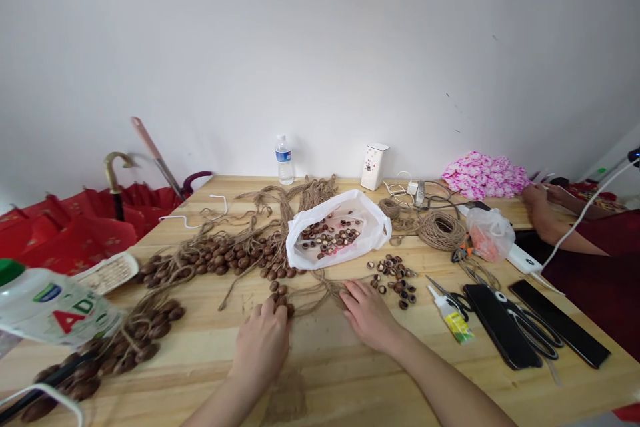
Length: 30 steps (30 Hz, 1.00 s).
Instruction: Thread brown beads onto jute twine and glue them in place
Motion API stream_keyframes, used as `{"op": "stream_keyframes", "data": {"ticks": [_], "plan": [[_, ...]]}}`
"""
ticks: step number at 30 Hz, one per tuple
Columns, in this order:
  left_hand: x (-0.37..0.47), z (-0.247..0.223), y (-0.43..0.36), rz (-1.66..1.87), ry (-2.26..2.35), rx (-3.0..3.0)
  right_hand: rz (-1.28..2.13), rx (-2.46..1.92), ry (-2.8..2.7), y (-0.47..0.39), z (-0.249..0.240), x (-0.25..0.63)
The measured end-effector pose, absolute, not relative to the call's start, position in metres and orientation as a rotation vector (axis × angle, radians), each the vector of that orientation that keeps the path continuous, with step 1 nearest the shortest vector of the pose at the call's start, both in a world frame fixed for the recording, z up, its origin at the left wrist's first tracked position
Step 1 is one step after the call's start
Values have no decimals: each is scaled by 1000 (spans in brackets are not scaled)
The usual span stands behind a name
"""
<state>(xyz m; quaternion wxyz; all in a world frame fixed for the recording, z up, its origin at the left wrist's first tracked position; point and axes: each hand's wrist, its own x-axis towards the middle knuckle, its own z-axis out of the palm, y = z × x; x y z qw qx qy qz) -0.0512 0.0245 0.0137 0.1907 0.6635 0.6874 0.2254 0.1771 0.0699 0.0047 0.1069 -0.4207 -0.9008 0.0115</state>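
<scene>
My left hand (pixel 263 340) is curled over a few round brown nuts (pixel 279 288) tied to jute twine; its fingertips are partly hidden against them. To the right, my right hand (pixel 371 317) lies on the table with fingers stretched over loose strands of jute twine (pixel 320 290). Just beyond both hands sits an open white plastic bag (pixel 340 203) with halved brown nut shells (pixel 330 240) inside. More halved shells (pixel 393 267) lie loose beside my right hand. A large heap of twine-strung nuts (pixel 220 253) spreads leftward from the bag.
Right: glue bottle (pixel 455 317), black-handled scissors (pixel 533 327), black phone (pixel 500 327), power strip (pixel 525 258), twine coil (pixel 443 230). Left: white bottle with green cap (pixel 55 307). Back: water bottle (pixel 284 163), white box (pixel 375 167). A co-worker's hand (pixel 537 200) is by pink-white material (pixel 483 173).
</scene>
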Motion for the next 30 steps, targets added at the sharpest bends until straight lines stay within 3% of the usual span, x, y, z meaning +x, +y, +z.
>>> {"op": "stream_keyframes", "data": {"ticks": [5, 12, 17, 30], "plan": [[-41, 18, 13, 391, 2212, 2420, 84, -1256, -2628, 70, 15, 179], [-24, 9, 3, 725, 1699, 2705, 209, -1456, -2606, 76, 20, 186], [-18, -2, 5, 692, 1271, 2842, 250, -1601, -2609, 79, 20, 191], [-18, -20, 8, 651, 1576, 2835, 5, -1529, -2526, 83, 19, 195]]}}
